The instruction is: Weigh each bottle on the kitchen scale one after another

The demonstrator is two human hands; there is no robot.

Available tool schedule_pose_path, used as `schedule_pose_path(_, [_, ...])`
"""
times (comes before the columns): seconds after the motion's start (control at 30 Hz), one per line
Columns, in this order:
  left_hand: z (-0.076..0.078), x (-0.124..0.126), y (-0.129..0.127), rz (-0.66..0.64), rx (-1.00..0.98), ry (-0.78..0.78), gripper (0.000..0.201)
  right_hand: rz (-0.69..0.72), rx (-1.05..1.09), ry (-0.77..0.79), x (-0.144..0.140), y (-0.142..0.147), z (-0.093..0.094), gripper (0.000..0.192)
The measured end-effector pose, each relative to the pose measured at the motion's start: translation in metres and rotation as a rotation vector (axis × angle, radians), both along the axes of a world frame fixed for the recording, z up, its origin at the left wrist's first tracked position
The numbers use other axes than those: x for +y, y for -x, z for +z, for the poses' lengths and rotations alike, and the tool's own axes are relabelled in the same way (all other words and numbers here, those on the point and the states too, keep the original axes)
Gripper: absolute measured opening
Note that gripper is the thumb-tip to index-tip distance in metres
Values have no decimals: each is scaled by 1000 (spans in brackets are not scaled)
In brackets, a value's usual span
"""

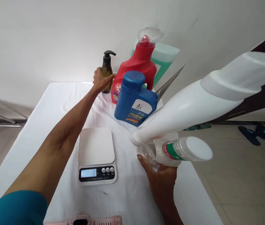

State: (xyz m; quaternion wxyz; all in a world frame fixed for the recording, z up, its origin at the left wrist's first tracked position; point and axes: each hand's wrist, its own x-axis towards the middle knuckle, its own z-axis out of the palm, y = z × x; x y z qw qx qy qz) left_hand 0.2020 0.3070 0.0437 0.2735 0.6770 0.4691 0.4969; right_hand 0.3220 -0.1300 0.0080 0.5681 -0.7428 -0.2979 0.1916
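Observation:
My left hand (101, 80) reaches to the back of the table, its fingers wrapped round a dark pump bottle (107, 67) that stands upright with a black pump head. At the front right, my right hand (161, 181) grips a clear plastic bottle (160, 149) low down, thumb on the near side and the other fingers partly hidden. That bottle has a white cap and a green and red label. Between my arms lies a white kitchen scale (96, 147); nothing sits on its plate, and the lit display seems to read 0.
Right of the pump bottle stand a red detergent jug (135, 67), a blue bottle (134, 97) and a green-tinted container (164, 57). A pointed metal blade (170, 82) sticks up behind a tall white bottle (184, 106). A pink-strapped watch (83, 220) lies at the near edge.

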Motion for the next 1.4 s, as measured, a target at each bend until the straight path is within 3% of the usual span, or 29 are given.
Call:
schedule_pose_path(0.1, [-3, 7, -10, 76, 51, 101, 64, -6, 26, 65, 1, -1, 3, 85])
schedule_pose_path(0.17, [-2, 8, -11, 27, 113, 74, 47, 22, 16, 80, 1, -2, 3, 79])
schedule_pose_path(0.23, [1, 6, -7, -52, 157, 9, 51, 50, 10, 102, 1, -4, 2, 74])
schedule_pose_path(0.3, [6, 1, 2, -76, 181, -31, 46, 61, -6, 122, 0, -6, 0, 71])
schedule_pose_path(0.43, [27, -22, 40, 46, 174, 14, 31, 41, 8, 119, -6, -6, -5, 80])
schedule_pose_path(0.53, [51, -58, 82, 37, 123, -3, 47, 61, 66, 55, -15, -4, -11, 88])
schedule_pose_path(0.67, [81, -135, 128, -116, 99, -13, 54, 80, 70, 3, -21, 0, -15, 84])
schedule_pose_path(0.87, [106, -248, 145, -285, 181, 75, 47, 65, 50, -2, -18, 4, -12, 88])
schedule_pose_path(1.03, [106, -288, 142, -372, 189, 127, 46, 93, 5, -88, -19, 4, -13, 86])
schedule_pose_path(1.4, [79, -310, 127, -336, 170, 86, 52, 91, -65, -175, -20, 4, -18, 84])
